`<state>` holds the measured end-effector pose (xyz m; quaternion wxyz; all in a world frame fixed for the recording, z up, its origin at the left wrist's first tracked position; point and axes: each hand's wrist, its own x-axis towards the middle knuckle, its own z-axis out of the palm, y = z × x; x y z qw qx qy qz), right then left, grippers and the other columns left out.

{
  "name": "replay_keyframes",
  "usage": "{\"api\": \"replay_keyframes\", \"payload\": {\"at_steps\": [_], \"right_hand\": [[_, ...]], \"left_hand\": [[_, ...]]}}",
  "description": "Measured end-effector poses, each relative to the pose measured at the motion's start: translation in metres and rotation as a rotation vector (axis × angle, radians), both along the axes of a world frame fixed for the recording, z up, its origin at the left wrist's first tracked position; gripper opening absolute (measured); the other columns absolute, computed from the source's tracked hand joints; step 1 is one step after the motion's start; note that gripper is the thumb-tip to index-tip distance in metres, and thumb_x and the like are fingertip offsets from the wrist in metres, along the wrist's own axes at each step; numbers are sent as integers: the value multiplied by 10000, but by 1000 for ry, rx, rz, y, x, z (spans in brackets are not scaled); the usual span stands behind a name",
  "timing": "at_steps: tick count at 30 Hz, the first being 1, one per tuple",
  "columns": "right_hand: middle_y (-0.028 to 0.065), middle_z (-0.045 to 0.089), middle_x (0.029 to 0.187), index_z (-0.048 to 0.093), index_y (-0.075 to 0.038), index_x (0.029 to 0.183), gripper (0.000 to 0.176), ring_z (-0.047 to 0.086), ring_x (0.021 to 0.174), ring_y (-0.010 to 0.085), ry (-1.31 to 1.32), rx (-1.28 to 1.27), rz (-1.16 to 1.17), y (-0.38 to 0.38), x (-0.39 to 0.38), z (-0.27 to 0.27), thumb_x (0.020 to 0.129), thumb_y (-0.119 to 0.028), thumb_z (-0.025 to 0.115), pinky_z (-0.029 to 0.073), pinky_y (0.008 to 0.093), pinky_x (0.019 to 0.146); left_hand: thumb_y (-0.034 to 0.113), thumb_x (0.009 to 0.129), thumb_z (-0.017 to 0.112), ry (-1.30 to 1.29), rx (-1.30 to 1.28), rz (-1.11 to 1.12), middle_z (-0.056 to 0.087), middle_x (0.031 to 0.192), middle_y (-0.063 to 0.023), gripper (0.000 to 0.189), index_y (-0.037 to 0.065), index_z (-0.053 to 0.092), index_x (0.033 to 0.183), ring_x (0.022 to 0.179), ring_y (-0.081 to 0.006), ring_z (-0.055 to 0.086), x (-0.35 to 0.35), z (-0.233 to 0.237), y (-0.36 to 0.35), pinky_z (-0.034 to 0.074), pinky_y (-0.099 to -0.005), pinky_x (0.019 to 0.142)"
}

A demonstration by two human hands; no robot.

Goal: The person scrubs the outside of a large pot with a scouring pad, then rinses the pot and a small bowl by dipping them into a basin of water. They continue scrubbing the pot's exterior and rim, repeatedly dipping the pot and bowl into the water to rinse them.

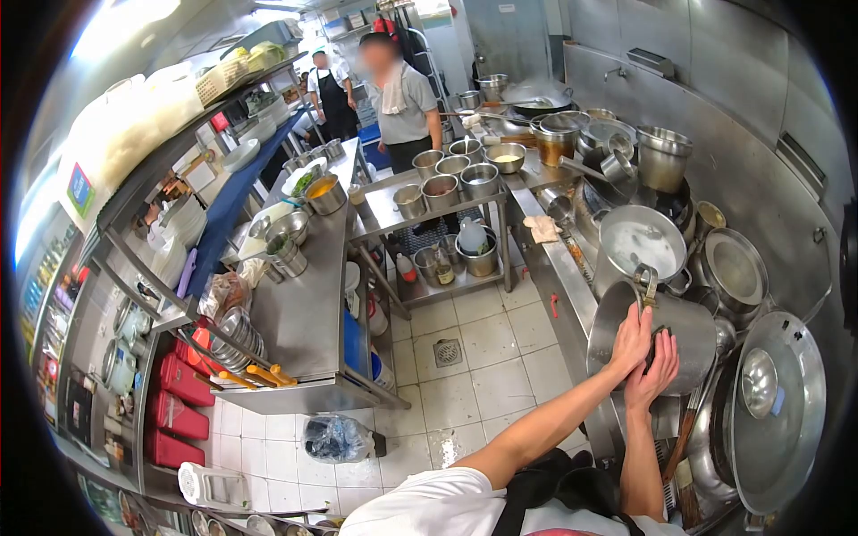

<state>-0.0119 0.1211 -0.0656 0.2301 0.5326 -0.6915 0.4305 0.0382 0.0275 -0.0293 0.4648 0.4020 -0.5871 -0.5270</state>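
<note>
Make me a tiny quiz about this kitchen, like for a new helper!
1. What are the left hand and right hand on?
A) a colander
B) a large metal pot
C) a red bin

2. True or false: the floor is wooden.

3. What hangs around the neck of the person in the grey shirt?

Key:
1. B
2. False; it has white tiles.
3. A light-coloured towel.

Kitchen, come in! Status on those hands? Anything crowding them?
Left hand and right hand both on a tilted steel pot. Pot of cloudy liquid close beyond. Wide metal pan to the right.
</note>
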Motion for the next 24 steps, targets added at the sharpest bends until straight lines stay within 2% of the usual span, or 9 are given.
{"api": "replay_keyframes", "payload": {"at_steps": [1, 5, 7, 8, 10, 13, 24], "right_hand": [[123, 536, 1511, 545, -30, 1431, 556, 432, 1459, 344, 0, 2, -2, 0, 0, 0, 1057, -422, 422, 240, 541, 1199], [124, 540, 1507, 547, -31, 1429, 555, 437, 1456, 346, -5, -2, -6, -1, -2, -2, 1057, -424, 422, 243, 541, 1197], [125, 541, 1506, 547, -31, 1428, 559, 438, 1455, 346, -3, -7, -8, -1, -1, -1, 1060, -432, 418, 244, 543, 1197], [125, 541, 1506, 547, -31, 1428, 559, 438, 1455, 346, -4, -7, -10, -1, -1, -2, 1060, -432, 418, 244, 543, 1197], [124, 541, 1505, 546, -33, 1429, 557, 439, 1454, 346, 3, -6, -12, -1, -2, -3, 1059, -429, 421, 244, 545, 1197], [123, 542, 1506, 545, -32, 1430, 551, 440, 1453, 345, 4, -18, -10, -1, -2, -4, 1055, -419, 427, 242, 545, 1197], [125, 537, 1510, 543, -35, 1434, 548, 433, 1459, 345, -7, -14, -9, -1, 0, -2, 1049, -409, 430, 235, 542, 1201]], "left_hand": [[435, 1091, 428, 4, -24, 24, 668, 895, -237, 464, 16, 535, 1259, 843, -436, 648, -1, -3, 0, 488, -502, 783], [439, 1091, 425, 2, -38, 32, 668, 896, -238, 468, 16, 538, 1255, 845, -429, 652, -2, -1, 0, 489, -500, 783], [424, 1089, 412, -6, -4, 3, 678, 976, -296, 466, 14, 531, 1275, 978, -527, 632, 2, 4, 2, 480, -564, 843], [424, 1089, 412, -6, -4, 1, 678, 976, -296, 466, 14, 531, 1275, 978, -527, 632, 2, 5, 2, 480, -564, 843], [428, 1088, 448, 17, 5, 22, 660, 851, -220, 447, 15, 552, 1223, 789, -389, 643, 2, 8, 4, 495, -480, 747], [420, 1084, 463, 23, -10, 44, 654, 837, -215, 434, 16, 557, 1215, 771, -374, 636, 0, 4, 3, 497, -474, 735], [406, 1079, 465, 5, -36, 50, 662, 867, -246, 429, 12, 558, 1223, 824, -441, 646, 1, 4, 2, 490, -501, 769]]}}
